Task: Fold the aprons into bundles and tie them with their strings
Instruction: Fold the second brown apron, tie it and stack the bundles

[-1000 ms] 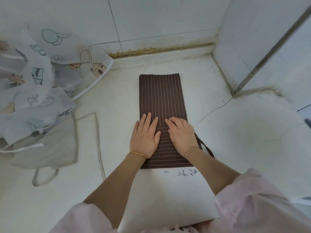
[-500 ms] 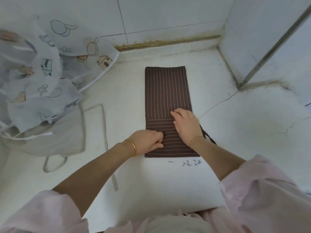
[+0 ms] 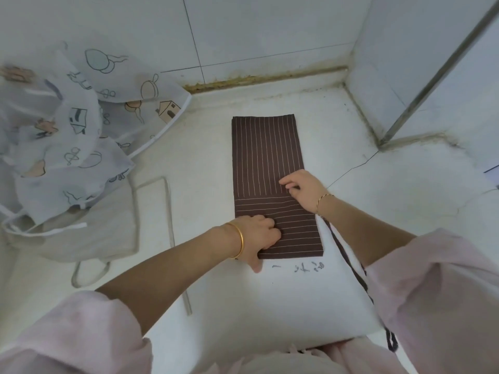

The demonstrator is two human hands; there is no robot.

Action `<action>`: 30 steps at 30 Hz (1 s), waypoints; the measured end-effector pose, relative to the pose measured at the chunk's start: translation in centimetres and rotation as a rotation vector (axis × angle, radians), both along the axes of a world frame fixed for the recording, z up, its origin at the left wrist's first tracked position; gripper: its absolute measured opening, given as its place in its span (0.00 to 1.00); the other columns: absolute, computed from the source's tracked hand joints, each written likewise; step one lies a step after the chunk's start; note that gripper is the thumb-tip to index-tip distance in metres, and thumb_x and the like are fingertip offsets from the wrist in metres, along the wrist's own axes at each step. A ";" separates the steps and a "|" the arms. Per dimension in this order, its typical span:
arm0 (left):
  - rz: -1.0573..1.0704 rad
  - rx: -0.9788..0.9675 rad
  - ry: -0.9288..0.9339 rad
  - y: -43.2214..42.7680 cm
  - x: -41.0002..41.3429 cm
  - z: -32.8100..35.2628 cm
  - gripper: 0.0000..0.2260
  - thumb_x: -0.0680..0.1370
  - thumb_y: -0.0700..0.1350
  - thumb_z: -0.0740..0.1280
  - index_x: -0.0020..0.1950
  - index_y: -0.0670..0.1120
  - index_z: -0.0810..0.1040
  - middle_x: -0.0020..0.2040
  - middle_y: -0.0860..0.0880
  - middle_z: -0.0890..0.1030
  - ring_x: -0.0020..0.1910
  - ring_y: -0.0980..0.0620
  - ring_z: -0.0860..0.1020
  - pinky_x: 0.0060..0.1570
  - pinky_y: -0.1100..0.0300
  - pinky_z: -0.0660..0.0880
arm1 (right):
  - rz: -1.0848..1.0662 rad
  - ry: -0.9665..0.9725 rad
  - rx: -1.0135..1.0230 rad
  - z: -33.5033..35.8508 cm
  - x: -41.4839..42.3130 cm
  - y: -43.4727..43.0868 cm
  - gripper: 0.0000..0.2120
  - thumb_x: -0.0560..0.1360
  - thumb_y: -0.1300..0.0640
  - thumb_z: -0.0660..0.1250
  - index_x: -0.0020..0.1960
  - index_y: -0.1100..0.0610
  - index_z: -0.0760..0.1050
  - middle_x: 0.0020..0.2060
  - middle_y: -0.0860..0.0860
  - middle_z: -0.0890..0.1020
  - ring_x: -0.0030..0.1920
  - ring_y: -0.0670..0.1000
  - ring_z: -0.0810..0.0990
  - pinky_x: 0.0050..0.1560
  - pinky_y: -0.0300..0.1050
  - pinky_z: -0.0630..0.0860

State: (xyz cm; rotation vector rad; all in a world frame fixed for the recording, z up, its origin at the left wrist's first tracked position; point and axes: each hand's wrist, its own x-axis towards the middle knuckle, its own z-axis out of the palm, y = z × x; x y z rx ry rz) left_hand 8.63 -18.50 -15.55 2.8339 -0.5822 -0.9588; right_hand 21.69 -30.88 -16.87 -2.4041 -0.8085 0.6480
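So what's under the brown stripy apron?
The white surface shows all round the brown apron, and its dark string trails out at the right edge. Directly beneath is hidden by the cloth. The left hand grips its near corner.

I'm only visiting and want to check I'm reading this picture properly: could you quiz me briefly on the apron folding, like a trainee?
1. True or false: the brown striped apron is already rolled into a tied bundle.
2. The left hand grips the apron at its: A far edge; B near corner; C middle.
3. Fill in: the printed white aprons lie heaped on the brown apron's ____ side.
Key: 1 false; 2 B; 3 left.
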 end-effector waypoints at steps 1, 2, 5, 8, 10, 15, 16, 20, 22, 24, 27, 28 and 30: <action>-0.009 -0.018 -0.024 0.2 0.0 -0.2 0.18 0.68 0.53 0.73 0.45 0.50 0.64 0.47 0.52 0.66 0.46 0.53 0.65 0.45 0.56 0.73 | 0.001 0.014 -0.005 0.4 0.4 0.0 0.16 0.79 0.68 0.56 0.62 0.60 0.76 0.63 0.55 0.75 0.62 0.52 0.75 0.66 0.44 0.70; 0.001 -0.061 -0.043 0.5 0.0 -0.3 0.16 0.70 0.50 0.72 0.44 0.50 0.64 0.47 0.52 0.66 0.46 0.53 0.66 0.45 0.57 0.73 | 0.021 -0.006 -0.029 0.8 0.8 0.2 0.16 0.79 0.68 0.56 0.60 0.59 0.78 0.62 0.55 0.76 0.61 0.53 0.76 0.66 0.45 0.70; 0.147 -0.221 -0.010 1.5 0.3 0.3 0.12 0.70 0.43 0.69 0.39 0.49 0.65 0.48 0.51 0.67 0.43 0.51 0.68 0.43 0.57 0.73 | 0.144 -0.073 -0.185 1.5 2.1 0.6 0.18 0.78 0.70 0.55 0.59 0.58 0.79 0.64 0.54 0.76 0.62 0.55 0.75 0.68 0.46 0.67; 0.309 -0.345 0.157 2.4 1.1 1.7 0.09 0.69 0.39 0.69 0.39 0.47 0.69 0.45 0.50 0.70 0.39 0.51 0.70 0.41 0.59 0.70 | 0.191 -0.011 -0.199 2.2 2.4 0.2 0.17 0.78 0.69 0.56 0.57 0.56 0.79 0.62 0.53 0.76 0.62 0.53 0.75 0.64 0.43 0.70; 0.446 -0.515 0.467 3.3 1.5 2.7 0.07 0.69 0.39 0.70 0.40 0.46 0.72 0.40 0.50 0.73 0.39 0.53 0.72 0.39 0.61 0.71 | 0.176 0.198 -0.169 2.6 2.2 0.0 0.13 0.78 0.66 0.58 0.54 0.57 0.80 0.55 0.52 0.80 0.56 0.50 0.78 0.56 0.41 0.74; 0.986 -1.174 0.772 6.8 2.1 3.4 0.22 0.64 0.46 0.69 0.56 0.43 0.76 0.49 0.45 0.80 0.44 0.50 0.81 0.41 0.60 0.78 | -0.125 0.690 0.011 1.5 1.4 -1.2 0.12 0.80 0.54 0.58 0.53 0.60 0.77 0.50 0.57 0.78 0.44 0.51 0.77 0.49 0.42 0.72; 1.169 -1.287 0.624 7.4 2.2 3.1 0.21 0.63 0.47 0.70 0.55 0.43 0.77 0.47 0.45 0.80 0.41 0.51 0.81 0.39 0.61 0.78 | -0.229 0.821 0.148 1.2 1.5 -1.7 0.17 0.81 0.48 0.54 0.55 0.58 0.75 0.53 0.56 0.78 0.48 0.52 0.77 0.54 0.44 0.70; 1.742 -1.604 0.386 7.9 2.2 1.8 0.15 0.74 0.58 0.64 0.48 0.47 0.77 0.40 0.47 0.82 0.38 0.48 0.81 0.45 0.54 0.75 | -0.258 0.847 0.194 0.5 1.9 -2.9 0.32 0.78 0.34 0.42 0.54 0.54 0.75 0.51 0.48 0.81 0.52 0.45 0.79 0.54 0.36 0.71; 1.811 -1.598 0.385 7.4 2.0 1.0 0.24 0.76 0.66 0.57 0.53 0.47 0.78 0.45 0.46 0.84 0.45 0.45 0.82 0.47 0.51 0.74 | -0.212 0.725 0.133 0.7 1.5 -2.5 0.31 0.75 0.32 0.53 0.62 0.55 0.74 0.59 0.49 0.78 0.58 0.47 0.77 0.61 0.43 0.72; 1.833 -1.544 0.347 6.9 1.6 0.2 0.23 0.76 0.64 0.60 0.58 0.47 0.76 0.51 0.44 0.84 0.51 0.45 0.81 0.48 0.49 0.75 | -0.151 0.587 0.057 0.4 1.3 -2.0 0.28 0.74 0.40 0.63 0.67 0.58 0.68 0.65 0.49 0.73 0.65 0.51 0.71 0.68 0.49 0.66; 1.841 -1.448 0.123 6.8 1.6 -0.6 0.22 0.76 0.49 0.68 0.67 0.45 0.69 0.57 0.43 0.80 0.51 0.46 0.80 0.47 0.50 0.77 | -0.104 0.417 0.020 0.4 0.9 -1.3 0.28 0.77 0.51 0.65 0.73 0.58 0.60 0.71 0.53 0.67 0.72 0.53 0.63 0.70 0.48 0.62; 1.824 -1.433 0.048 6.8 1.8 -0.8 0.22 0.76 0.46 0.68 0.69 0.46 0.67 0.58 0.43 0.79 0.51 0.46 0.80 0.47 0.51 0.78 | -0.093 0.379 0.015 0.4 0.7 -1.1 0.28 0.78 0.53 0.64 0.74 0.58 0.58 0.72 0.54 0.65 0.72 0.54 0.62 0.69 0.48 0.61; 1.796 -1.417 -0.062 6.6 2.3 -0.6 0.21 0.77 0.45 0.67 0.68 0.47 0.67 0.58 0.44 0.78 0.53 0.47 0.79 0.48 0.51 0.78 | -0.098 0.326 0.030 0.5 0.4 -0.8 0.28 0.79 0.54 0.63 0.74 0.58 0.55 0.73 0.55 0.63 0.73 0.55 0.62 0.68 0.48 0.63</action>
